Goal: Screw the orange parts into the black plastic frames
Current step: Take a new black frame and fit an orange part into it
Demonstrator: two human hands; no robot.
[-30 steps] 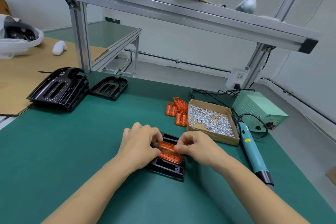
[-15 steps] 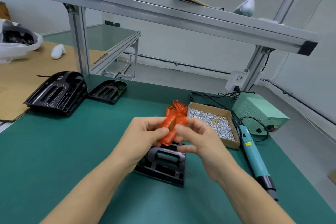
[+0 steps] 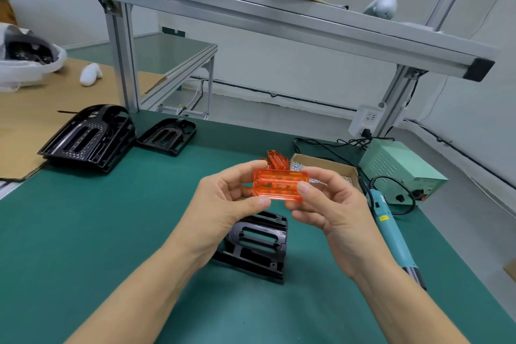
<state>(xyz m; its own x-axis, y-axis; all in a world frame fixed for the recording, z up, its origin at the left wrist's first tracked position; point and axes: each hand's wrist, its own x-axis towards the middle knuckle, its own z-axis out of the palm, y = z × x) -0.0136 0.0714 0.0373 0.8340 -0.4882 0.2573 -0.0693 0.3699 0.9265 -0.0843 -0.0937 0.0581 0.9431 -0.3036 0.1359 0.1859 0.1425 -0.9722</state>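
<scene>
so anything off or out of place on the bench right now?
Nothing damaged or spilled. The orange part is off the black frame, held up between the left hand and right hand. The electric screwdriver lies unused on the mat beside the screw box.

translucent glossy orange part point(image 3: 280, 184); glossy black plastic frame point(image 3: 258, 248); matt green mat point(image 3: 83, 232); brushed aluminium rail point(image 3: 223, 5).

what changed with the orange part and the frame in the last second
The orange part was pressed into the black frame a second ago; both hands lifted it out and up. Now the left hand and right hand pinch its ends, flat face toward the camera. The frame, screw box and electric screwdriver stayed put.
</scene>
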